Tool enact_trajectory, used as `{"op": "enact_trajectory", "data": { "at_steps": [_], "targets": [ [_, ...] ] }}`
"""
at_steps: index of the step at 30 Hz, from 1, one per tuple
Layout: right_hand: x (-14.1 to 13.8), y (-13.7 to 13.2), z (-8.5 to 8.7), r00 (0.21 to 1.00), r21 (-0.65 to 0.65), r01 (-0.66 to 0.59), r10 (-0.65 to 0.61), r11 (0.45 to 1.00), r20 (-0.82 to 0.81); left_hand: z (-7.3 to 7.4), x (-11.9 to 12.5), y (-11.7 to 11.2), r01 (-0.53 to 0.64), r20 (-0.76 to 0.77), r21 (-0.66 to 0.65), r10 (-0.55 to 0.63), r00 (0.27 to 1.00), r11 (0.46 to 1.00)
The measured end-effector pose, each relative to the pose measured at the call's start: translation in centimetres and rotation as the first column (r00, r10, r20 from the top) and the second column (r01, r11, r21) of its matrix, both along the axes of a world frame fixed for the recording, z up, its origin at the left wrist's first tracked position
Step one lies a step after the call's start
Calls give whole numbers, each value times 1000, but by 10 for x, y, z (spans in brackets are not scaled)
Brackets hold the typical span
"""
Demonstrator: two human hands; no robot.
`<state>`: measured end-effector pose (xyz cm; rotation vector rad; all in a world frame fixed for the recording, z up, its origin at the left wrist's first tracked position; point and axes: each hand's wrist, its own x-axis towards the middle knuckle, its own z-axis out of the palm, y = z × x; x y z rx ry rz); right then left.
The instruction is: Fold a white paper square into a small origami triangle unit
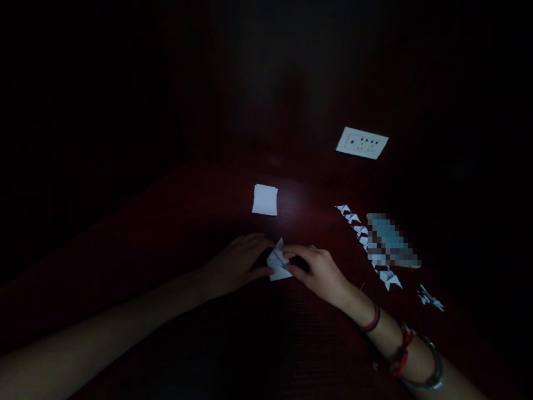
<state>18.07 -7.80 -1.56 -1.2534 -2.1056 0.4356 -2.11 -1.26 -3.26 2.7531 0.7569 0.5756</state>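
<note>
1. Grip of both hands is closing narrowly on one partly folded paper [278, 263]: the left hand [245, 258] is holding its left side with thumb and fingers, and the right hand [318, 269] is pinching the right. One corner is pointing away from the person. They are probably working from opposite sides so the small sheet isn't slipping; whether it is resting on the table [225, 205] or hovering just above, I'm not able to tell.

2. Right of the right forearm, a small cluster of pale pieces [431, 299] is lying apart, too dim for me to be making out its shapes.

3. Just beyond, a row of folded papers [361, 238] is running slantwise, perhaps lined up so the pieces aren't getting mixed with flat sheets.

4. Against that row, a flat device [393, 241], perhaps a phone, is lying under pixelation, which is hiding where the two are meeting.

5. Ahead of the hands, a stack of square sheets [265, 200] is sitting nearly squared up, likely for easy reach. I'm seeing no container; the papers are lying straight on the tabletop.

6. Farthest off, a white socket plate [362, 143] is showing beyond the row.
</note>
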Motion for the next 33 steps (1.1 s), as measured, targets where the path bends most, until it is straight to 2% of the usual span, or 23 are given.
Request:
{"op": "enact_trajectory", "data": {
  "at_steps": [4, 9, 12, 20, 33],
  "targets": [
    [2, -1, 2, 981, -2, -99, 98, 995, 168, 2, -3, 7, 23, 25, 17, -24, 999, 1000],
    [2, -2, 5, 962, -7, -157, 154, 988, 225, 3, -1, 11, 204, -88, 85, -196, 977, 975],
    [2, -2, 3, 965, 5, -128, 124, 992, 231, 4, -1, 15, 248, -127, 81, -237, 963, 965],
    [7, 0, 3, 957, 20, -60, 52, 998, 285, 7, -4, 24, 238, -129, 60, -229, 965, 969],
    [9, 15, 1, 931, -5, -67, 64, 998, 360, 7, -1, 22, 234, -200, 105, -210, 957, 967]
  ]
}}
